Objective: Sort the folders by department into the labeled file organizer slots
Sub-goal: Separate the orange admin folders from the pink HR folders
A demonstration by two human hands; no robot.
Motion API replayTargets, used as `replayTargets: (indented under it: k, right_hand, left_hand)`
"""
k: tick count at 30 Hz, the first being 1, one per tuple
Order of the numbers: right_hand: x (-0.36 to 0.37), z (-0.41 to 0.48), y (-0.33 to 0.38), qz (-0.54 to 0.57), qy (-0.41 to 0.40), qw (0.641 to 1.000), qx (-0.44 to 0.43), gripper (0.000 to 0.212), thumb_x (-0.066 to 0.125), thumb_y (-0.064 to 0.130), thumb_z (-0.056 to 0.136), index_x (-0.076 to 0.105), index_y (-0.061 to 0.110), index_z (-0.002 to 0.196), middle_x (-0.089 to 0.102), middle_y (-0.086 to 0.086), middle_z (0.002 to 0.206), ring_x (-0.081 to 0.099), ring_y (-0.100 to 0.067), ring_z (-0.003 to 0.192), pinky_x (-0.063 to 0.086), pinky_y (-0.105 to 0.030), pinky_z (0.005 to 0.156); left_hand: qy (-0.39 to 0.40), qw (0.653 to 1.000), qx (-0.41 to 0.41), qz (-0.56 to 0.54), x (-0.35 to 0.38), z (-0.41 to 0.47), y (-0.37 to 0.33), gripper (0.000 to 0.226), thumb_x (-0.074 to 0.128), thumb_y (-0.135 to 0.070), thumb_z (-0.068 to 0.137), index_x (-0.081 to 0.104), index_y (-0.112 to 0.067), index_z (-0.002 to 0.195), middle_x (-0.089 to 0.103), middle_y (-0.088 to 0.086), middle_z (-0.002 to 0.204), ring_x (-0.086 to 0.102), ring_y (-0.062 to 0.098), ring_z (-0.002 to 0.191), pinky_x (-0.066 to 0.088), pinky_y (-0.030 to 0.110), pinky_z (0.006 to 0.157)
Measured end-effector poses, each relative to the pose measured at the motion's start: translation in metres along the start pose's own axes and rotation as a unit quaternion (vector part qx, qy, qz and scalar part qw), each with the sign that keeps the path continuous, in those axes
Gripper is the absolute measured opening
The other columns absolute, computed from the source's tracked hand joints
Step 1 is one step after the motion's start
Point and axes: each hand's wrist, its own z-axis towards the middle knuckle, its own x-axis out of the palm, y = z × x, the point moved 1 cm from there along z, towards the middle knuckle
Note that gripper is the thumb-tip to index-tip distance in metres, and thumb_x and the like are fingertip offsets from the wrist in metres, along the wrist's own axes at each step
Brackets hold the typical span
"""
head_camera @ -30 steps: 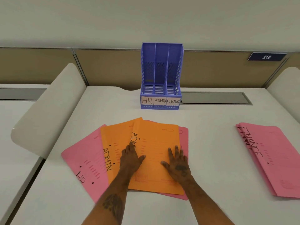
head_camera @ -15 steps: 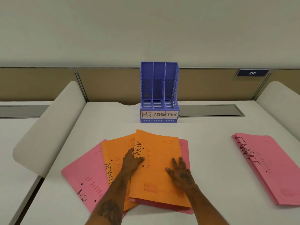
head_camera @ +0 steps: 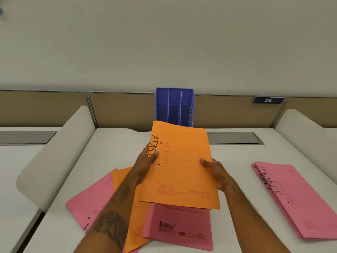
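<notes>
The white worktop (head_camera: 113,148) now carries one folder fewer. The blue organizer (head_camera: 174,106) waits behind. The orange ADMIN folder (head_camera: 182,167), flat a second ago, is lifted toward it; left hand (head_camera: 145,161) and right hand (head_camera: 217,172) fingers grip its edges.

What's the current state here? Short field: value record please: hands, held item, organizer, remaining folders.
left hand: grips left edge of the orange ADMIN folder, thumb on top
right hand: grips its right edge
held folder: lifted off the desk, tilted toward the organizer
file organizer: blue, three slots, upright at desk rear; labels hidden behind the held folder; no folders visible in it
desk pile: second orange folder, left pink folder, pink folder under the held one
FINANCE stack: pink, right side of the desk, apart from the pile
</notes>
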Motion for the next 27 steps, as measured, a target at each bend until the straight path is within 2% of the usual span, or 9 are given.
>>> replayTargets:
  k: [5, 8, 10, 12, 15, 17, 20, 23, 27]
  right_hand:
    - [0.003, 0.001, 0.004, 0.011, 0.025, 0.999, -0.019, 0.055, 0.074, 0.028, 0.083, 0.052, 0.017, 0.132, 0.069, -0.014, 0.117, 0.068, -0.039, 0.101, 0.053, -0.062, 0.084]
    - [0.000, 0.002, 0.008, 0.000, 0.026, 0.999, -0.032, 0.055, 0.073, 0.032, 0.084, 0.051, 0.020, 0.133, 0.069, -0.011, 0.117, 0.069, -0.036, 0.100, 0.055, -0.060, 0.082]
    - [-0.003, 0.005, 0.010, -0.007, 0.029, 0.999, -0.037, 0.056, 0.073, 0.033, 0.083, 0.051, 0.021, 0.133, 0.069, -0.011, 0.118, 0.069, -0.036, 0.100, 0.055, -0.059, 0.081]
    - [-0.006, 0.010, 0.011, -0.011, 0.032, 0.999, -0.040, 0.056, 0.072, 0.032, 0.083, 0.051, 0.022, 0.134, 0.068, -0.012, 0.120, 0.068, -0.037, 0.102, 0.054, -0.061, 0.083]
    - [-0.012, 0.018, 0.008, -0.013, 0.024, 0.999, -0.038, 0.056, 0.072, 0.032, 0.084, 0.050, 0.021, 0.135, 0.066, -0.012, 0.122, 0.066, -0.039, 0.105, 0.051, -0.065, 0.086]
    - [-0.017, 0.022, 0.005, -0.017, 0.019, 0.999, -0.036, 0.055, 0.071, 0.032, 0.085, 0.050, 0.021, 0.135, 0.066, -0.012, 0.122, 0.065, -0.040, 0.105, 0.050, -0.066, 0.086]
    - [-0.024, 0.026, 0.000, -0.027, 0.020, 0.999, -0.029, 0.054, 0.068, 0.032, 0.086, 0.049, 0.022, 0.136, 0.065, -0.012, 0.124, 0.064, -0.040, 0.107, 0.049, -0.067, 0.086]
    - [-0.031, 0.028, -0.006, -0.033, 0.022, 0.999, -0.022, 0.052, 0.068, 0.032, 0.087, 0.050, 0.023, 0.135, 0.067, -0.010, 0.122, 0.066, -0.039, 0.105, 0.053, -0.063, 0.081]
    - [-0.042, 0.030, -0.011, -0.030, 0.022, 0.999, -0.011, 0.052, 0.068, 0.032, 0.087, 0.051, 0.024, 0.135, 0.067, -0.011, 0.123, 0.065, -0.040, 0.106, 0.052, -0.065, 0.081]
  left_hand:
    - [0.017, 0.999, -0.016, -0.033, 0.008, -0.004, -0.006, 0.043, 0.052, -0.053, 0.097, 0.045, -0.040, 0.138, 0.070, 0.004, 0.124, 0.070, 0.031, 0.107, 0.057, 0.055, 0.089]
    - [0.006, 0.998, -0.058, -0.022, 0.008, -0.013, -0.006, 0.046, 0.038, -0.071, 0.093, 0.064, -0.045, 0.120, 0.074, 0.001, 0.115, 0.071, 0.026, 0.105, 0.058, 0.048, 0.087]
    - [-0.061, 0.993, -0.099, 0.001, -0.001, -0.020, 0.002, 0.046, 0.034, -0.074, 0.091, 0.070, -0.049, 0.103, 0.074, -0.002, 0.106, 0.071, 0.022, 0.099, 0.055, 0.039, 0.079]
    - [-0.138, 0.980, -0.135, 0.039, -0.019, -0.026, 0.022, 0.049, 0.042, -0.069, 0.093, 0.063, -0.034, 0.120, 0.069, 0.000, 0.110, 0.067, 0.021, 0.100, 0.054, 0.039, 0.079]
    - [-0.238, 0.933, -0.211, 0.167, -0.053, -0.041, 0.061, 0.068, 0.057, -0.056, 0.092, 0.048, -0.010, 0.141, 0.057, 0.010, 0.134, 0.058, 0.029, 0.117, 0.052, 0.044, 0.092]
    - [-0.275, 0.887, -0.269, 0.255, -0.067, -0.052, 0.085, 0.081, 0.062, -0.058, 0.089, 0.039, -0.006, 0.146, 0.045, 0.017, 0.146, 0.048, 0.036, 0.129, 0.047, 0.047, 0.101]
    - [-0.298, 0.820, -0.344, 0.347, -0.068, -0.065, 0.108, 0.094, 0.064, -0.067, 0.081, 0.033, -0.005, 0.145, 0.037, 0.021, 0.145, 0.036, 0.037, 0.134, 0.041, 0.048, 0.102]
    - [-0.307, 0.797, -0.370, 0.364, -0.057, -0.068, 0.123, 0.100, 0.069, -0.071, 0.074, 0.032, -0.009, 0.142, 0.034, 0.018, 0.145, 0.032, 0.035, 0.135, 0.040, 0.048, 0.101]
    - [-0.307, 0.773, -0.400, 0.385, -0.046, -0.064, 0.135, 0.108, 0.077, -0.067, 0.067, 0.025, -0.009, 0.143, 0.034, 0.016, 0.143, 0.034, 0.033, 0.132, 0.041, 0.046, 0.101]
